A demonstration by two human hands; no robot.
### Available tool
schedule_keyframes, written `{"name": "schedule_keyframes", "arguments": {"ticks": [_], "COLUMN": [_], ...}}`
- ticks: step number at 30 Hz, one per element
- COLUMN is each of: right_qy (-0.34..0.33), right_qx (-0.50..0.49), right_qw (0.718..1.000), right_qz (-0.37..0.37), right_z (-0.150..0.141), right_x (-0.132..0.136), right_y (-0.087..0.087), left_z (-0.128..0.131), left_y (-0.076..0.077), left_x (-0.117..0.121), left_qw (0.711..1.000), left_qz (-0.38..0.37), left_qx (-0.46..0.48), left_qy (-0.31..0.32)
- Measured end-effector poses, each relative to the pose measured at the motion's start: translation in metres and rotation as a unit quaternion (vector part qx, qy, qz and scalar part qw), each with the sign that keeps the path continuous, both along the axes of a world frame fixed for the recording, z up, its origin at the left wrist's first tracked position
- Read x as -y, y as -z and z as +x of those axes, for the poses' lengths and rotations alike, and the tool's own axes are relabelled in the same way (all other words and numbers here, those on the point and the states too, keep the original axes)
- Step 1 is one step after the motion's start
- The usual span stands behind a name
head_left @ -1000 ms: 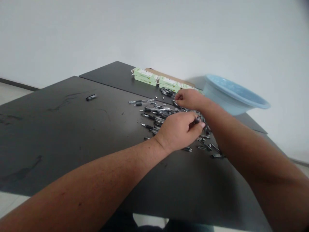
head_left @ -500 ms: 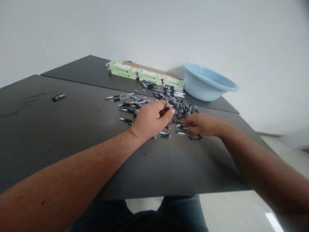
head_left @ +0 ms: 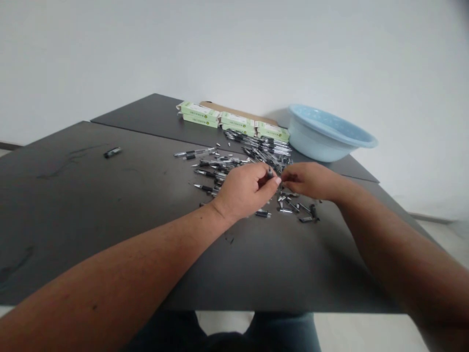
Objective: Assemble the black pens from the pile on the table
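My left hand (head_left: 246, 189) is closed around a dark pen part (head_left: 270, 173), whose end shows between thumb and forefinger. Right beside its fingertips, my right hand (head_left: 309, 181) is pinched; anything between those fingers is too small or hidden to name. Under and behind both hands spreads a heap of black and clear pens (head_left: 264, 155). More pens (head_left: 208, 174) lie to the left, partly covered by my left hand. Small pen pieces (head_left: 293, 205) are scattered just in front of my right hand.
Behind the pens stand light green boxes (head_left: 200, 117) in a row, some stacked. A light blue basin (head_left: 318, 144) sits at the back right. One black piece (head_left: 112, 152) lies apart on the left of the dark table (head_left: 146, 205).
My right hand has lifted from the loose pieces in front and come up to my left fingertips. The camera view has shifted slightly, moving the scene right and down.
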State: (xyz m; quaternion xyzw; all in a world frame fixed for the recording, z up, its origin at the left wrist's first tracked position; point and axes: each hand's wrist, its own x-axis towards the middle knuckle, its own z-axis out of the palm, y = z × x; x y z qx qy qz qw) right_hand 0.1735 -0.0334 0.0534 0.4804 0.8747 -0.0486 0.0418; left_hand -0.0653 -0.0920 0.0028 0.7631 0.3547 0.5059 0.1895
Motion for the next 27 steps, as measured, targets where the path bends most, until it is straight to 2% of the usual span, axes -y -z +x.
{"name": "schedule_keyframes", "arguments": {"ticks": [4,8,13,19,27], "right_qy": [0.001,-0.025,-0.016,0.006,-0.008], "right_qx": [-0.039,-0.031,-0.029,-0.001,0.003], "right_qw": [0.999,0.995,0.993,0.994,0.994], "right_qz": [0.037,0.095,0.109,0.109,0.109], "right_z": [-0.034,-0.078,-0.127,-0.163,-0.17], "right_x": [-0.045,-0.1,-0.149,-0.177,-0.184], "right_y": [-0.002,0.014,0.035,0.051,0.052], "left_z": [0.0,-0.001,-0.003,-0.005,-0.004], "left_y": [0.002,0.001,0.002,0.004,0.004], "left_x": [0.001,0.0,-0.003,-0.005,-0.005], "left_qw": [1.0,1.0,1.0,0.999,0.999], "left_qz": [0.0,-0.011,-0.019,-0.024,-0.028], "left_qx": [0.0,-0.003,0.005,0.013,0.016], "left_qy": [0.013,0.018,0.014,0.022,0.027]}}
